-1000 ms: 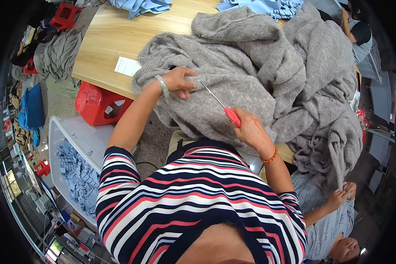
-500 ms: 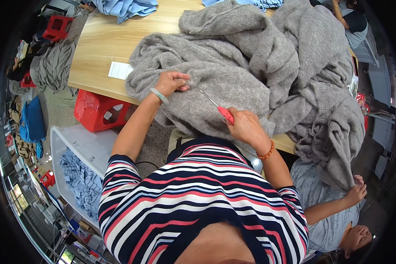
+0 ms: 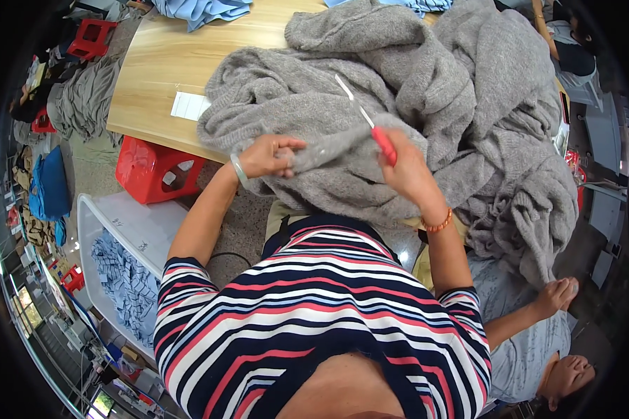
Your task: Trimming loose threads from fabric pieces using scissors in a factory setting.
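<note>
A large heap of fuzzy grey knit fabric (image 3: 265, 108) lies on the table and hangs over its near edge. My left hand (image 3: 264, 157), with a pale bangle at the wrist, is closed on a fold of this knit fabric near the edge. In my right hand (image 3: 409, 167) is a red-handled tool (image 3: 383, 145) with a slim, pale metal shaft. Its tip points up and away to the left, above the heap. A raised strip of the fabric stretches between my two hands. The tool's exact kind is unclear, and motion smears my left fingertips.
Light-blue cloth (image 3: 206, 10) lies at the far side of the wooden table (image 3: 157, 63), and a white paper slip (image 3: 189, 105) near its left part. Below stand a red stool (image 3: 143, 171) and a translucent bin (image 3: 147, 216) of blue pieces. At right, another person's hand (image 3: 558, 293) grips the grey fabric.
My right hand has moved up and right, and the tool's tip has swung away from my left hand. My left hand has come slightly nearer me with the knit fabric.
</note>
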Demonstrator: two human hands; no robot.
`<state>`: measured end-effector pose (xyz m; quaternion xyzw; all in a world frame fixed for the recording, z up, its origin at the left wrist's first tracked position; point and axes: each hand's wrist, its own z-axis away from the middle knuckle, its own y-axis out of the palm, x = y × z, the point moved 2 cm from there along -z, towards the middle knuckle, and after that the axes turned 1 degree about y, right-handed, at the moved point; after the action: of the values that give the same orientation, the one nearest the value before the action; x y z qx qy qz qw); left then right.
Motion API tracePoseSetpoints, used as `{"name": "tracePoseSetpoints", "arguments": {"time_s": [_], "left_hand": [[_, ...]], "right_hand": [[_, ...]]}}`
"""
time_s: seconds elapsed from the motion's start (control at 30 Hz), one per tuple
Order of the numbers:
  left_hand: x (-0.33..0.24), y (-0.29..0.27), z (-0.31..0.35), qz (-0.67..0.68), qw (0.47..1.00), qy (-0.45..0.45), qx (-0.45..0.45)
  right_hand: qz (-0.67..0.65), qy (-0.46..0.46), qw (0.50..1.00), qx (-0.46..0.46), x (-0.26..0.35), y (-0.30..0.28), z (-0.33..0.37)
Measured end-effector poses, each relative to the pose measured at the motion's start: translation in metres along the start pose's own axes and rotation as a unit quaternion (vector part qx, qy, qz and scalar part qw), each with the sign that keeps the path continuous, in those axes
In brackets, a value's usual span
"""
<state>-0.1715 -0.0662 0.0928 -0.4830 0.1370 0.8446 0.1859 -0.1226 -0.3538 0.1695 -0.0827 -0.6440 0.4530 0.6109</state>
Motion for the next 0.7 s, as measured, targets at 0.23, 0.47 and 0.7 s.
{"name": "tracePoseSetpoints", "arguments": {"time_s": [0.23,0.47,0.7], "left_hand": [[-0.030,0.042,0.005,-0.176,0.978,-0.115,0.001],[-0.009,0.065,-0.028,-0.200,0.977,-0.016,-0.067],[0.017,0.060,-0.040,0.183,0.974,-0.119,-0.060]], "right_hand": [[0.027,0.120,0.992,0.034,-0.045,0.006,-0.010],[0.001,0.056,0.998,-0.019,-0.051,0.011,0.033],[-0.004,0.101,0.994,0.046,-0.014,-0.010,0.077]]}}
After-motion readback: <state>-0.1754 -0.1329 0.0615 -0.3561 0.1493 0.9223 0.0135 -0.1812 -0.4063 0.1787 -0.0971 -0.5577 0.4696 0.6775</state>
